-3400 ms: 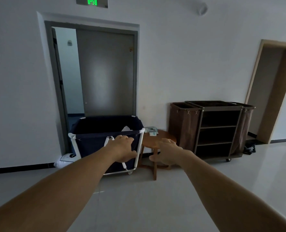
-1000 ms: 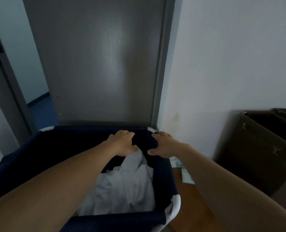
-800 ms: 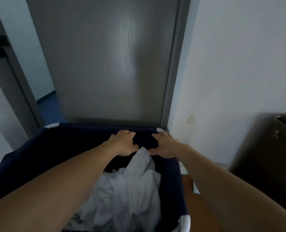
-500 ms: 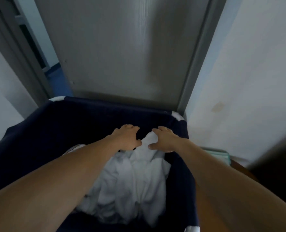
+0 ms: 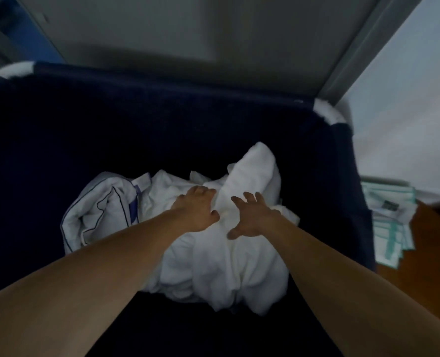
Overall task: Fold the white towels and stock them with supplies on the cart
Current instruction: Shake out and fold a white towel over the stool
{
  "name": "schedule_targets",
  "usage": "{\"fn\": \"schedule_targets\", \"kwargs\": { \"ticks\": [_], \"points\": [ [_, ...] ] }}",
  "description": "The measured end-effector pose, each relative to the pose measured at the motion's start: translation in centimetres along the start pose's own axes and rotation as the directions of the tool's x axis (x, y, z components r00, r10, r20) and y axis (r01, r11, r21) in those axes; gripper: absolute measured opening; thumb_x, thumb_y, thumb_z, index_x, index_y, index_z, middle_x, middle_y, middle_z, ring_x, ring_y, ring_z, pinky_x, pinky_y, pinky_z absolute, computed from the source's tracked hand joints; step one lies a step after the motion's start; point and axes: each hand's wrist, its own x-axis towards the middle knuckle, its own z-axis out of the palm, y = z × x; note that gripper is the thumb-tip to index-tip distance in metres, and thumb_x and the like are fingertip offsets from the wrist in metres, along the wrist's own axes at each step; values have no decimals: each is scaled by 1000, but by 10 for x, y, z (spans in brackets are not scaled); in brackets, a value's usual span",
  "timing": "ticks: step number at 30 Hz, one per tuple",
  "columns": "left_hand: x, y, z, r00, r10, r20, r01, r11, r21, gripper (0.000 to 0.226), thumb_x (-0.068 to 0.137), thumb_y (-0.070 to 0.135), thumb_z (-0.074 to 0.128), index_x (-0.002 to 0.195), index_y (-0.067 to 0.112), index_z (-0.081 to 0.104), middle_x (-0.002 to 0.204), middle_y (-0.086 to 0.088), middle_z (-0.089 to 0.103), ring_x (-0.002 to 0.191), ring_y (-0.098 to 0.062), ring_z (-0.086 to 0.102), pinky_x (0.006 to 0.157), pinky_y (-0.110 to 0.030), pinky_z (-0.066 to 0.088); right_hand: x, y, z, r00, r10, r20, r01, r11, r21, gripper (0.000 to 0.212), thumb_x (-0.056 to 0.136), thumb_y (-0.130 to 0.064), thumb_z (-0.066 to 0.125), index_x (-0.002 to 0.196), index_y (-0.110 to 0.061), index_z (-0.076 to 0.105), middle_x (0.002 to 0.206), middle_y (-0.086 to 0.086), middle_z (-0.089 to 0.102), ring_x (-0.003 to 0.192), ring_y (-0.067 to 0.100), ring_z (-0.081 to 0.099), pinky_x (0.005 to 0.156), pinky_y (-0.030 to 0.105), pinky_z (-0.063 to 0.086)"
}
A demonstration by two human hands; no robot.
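The crumpled white cloth towels point(image 5: 226, 256) lay heaped inside the deep navy fabric bin point(image 5: 162, 82), toward its right. The left hand point(image 5: 195, 210) curled into the heap, seemingly to lift one; the right hand point(image 5: 252, 219) hovered alongside, fingers spread wide.

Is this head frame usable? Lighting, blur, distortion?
Head view: dim, the bin nearly black inside, only the towels bright. Head view: motion blur smears the bin's white corners and the packets at right; left hand and right hand are legible. Head view: wide-angle stretch swells the forearms at the bottom.
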Motion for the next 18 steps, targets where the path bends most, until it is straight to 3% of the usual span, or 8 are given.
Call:
{"fn": "schedule_targets", "kwargs": {
  "ticks": [4,7,10,13,15,18],
  "points": [
    [25,-19,29,1000,17,-4,-17,1000,-4,73,96,45,49,156,18,17,163,-7,17,150,-24,12,119,-43,23,37,6,48,990,84,109,-80,996,-45,147,54,-71,82,152,-36,-22,159,5,-31,143,37,-33,98,86,3],
    [36,-22,43,999,41,-3,-41,999,-19,72,97,42,49,156,17,17,164,-7,14,151,-23,8,120,-42,21,50,8,82,990,112,84,-107,992,-67,145,56,-68,82,152,-33,-20,158,8,-32,141,40,-35,95,88,3],
    [41,-21,53,998,65,22,-65,998,-15,72,97,42,49,156,17,17,164,-7,13,152,-23,6,120,-43,20,56,6,110,988,132,-76,-137,989,-63,105,75,-53,75,152,-24,9,160,8,-2,149,36,-10,99,83,14],
    [42,-18,51,996,77,41,-77,997,-11,73,97,42,49,157,17,16,164,-7,12,152,-23,5,121,-43,19,52,13,112,975,108,-192,-129,987,-98,48,90,-23,58,135,-19,43,139,8,36,132,31,31,100,69,36],
    [40,-11,43,995,86,57,-85,996,-23,75,97,44,50,157,18,14,165,-6,9,152,-22,4,121,-42,18,46,17,101,989,85,-125,-90,995,-35,39,90,-13,54,129,-17,50,132,9,42,124,29,38,98,57,43],
    [34,2,22,990,123,75,-118,991,-57,81,94,48,54,157,21,12,165,-3,7,151,-20,6,121,-40,18,31,14,80,992,40,-116,-24,990,139,37,91,-15,49,128,-15,53,127,9,48,121,28,45,99,43,46]
  ]
}}
